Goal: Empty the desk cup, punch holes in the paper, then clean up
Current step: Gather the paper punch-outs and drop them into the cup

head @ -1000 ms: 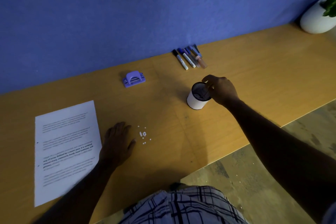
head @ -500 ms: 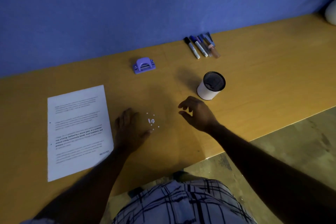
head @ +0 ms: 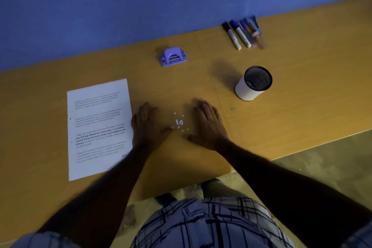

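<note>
White paper dots (head: pixel 179 122), head view: they lie on the worktop (head: pixel 302 90) between your hands. Left hand (head: pixel 148 127) lies flat at their 9 o'clock and right hand (head: pixel 207 125) at 3, fingers straight, holding nothing. Paper (head: pixel 98 127) is just beside your left hand. Cup (head: pixel 253 84) stands upright at 2, hole punch (head: pixel 173 57) at 12, and markers (head: pixel 243 34) at 1.

Desktop (head: pixel 302 62): wood grain, smooth, matt. Sheet of paper (head: pixel 98 127): matt white. Hole punch (head: pixel 173 56): purple plastic, smooth, slight sheen. Desk cup (head: pixel 246 90): smooth white wall, dark mesh-looking inside. Markers (head: pixel 244 34): plastic barrels. Wall (head: pixel 141 6): matt, faintly rough. Shirt (head: pixel 201 225): checked cloth.
</note>
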Demonstrator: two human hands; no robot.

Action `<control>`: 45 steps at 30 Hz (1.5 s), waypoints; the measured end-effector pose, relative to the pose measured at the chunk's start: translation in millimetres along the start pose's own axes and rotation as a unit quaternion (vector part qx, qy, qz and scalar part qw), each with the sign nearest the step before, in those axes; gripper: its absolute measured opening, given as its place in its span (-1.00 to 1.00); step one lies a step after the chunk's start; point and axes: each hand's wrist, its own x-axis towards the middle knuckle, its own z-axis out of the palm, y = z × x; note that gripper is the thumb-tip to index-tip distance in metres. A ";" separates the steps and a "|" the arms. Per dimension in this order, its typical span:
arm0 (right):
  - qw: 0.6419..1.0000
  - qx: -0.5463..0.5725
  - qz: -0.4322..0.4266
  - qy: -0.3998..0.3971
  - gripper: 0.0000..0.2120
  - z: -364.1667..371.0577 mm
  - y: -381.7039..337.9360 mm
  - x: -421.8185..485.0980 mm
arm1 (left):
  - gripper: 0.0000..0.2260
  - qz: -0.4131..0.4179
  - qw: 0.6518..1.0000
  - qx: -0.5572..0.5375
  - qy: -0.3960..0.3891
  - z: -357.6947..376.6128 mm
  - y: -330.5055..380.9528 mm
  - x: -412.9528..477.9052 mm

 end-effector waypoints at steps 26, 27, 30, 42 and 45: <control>0.987 -0.062 -0.143 -0.020 0.11 -8.9 24.5 55.0 | -0.39 0.016 0.999 0.006 0.033 -1.4 -12.0 -14.3; 0.986 -0.063 -0.152 -0.020 0.12 -9.0 24.8 58.3 | -0.40 0.015 0.999 0.006 0.032 -0.4 -12.9 -14.8; 0.982 -0.071 -0.170 -0.029 0.14 -9.8 24.9 69.2 | -0.41 0.018 0.999 0.011 0.032 2.6 -14.2 -15.7; 0.986 -0.047 -0.158 -0.002 -0.12 -11.0 17.0 78.0 | -0.38 0.087 0.995 0.029 -0.024 9.3 -6.7 -4.2; 0.990 -0.036 -0.137 0.014 -0.33 -12.0 17.5 79.8 | -0.29 0.124 0.989 0.071 -0.046 11.4 -1.1 4.1</control>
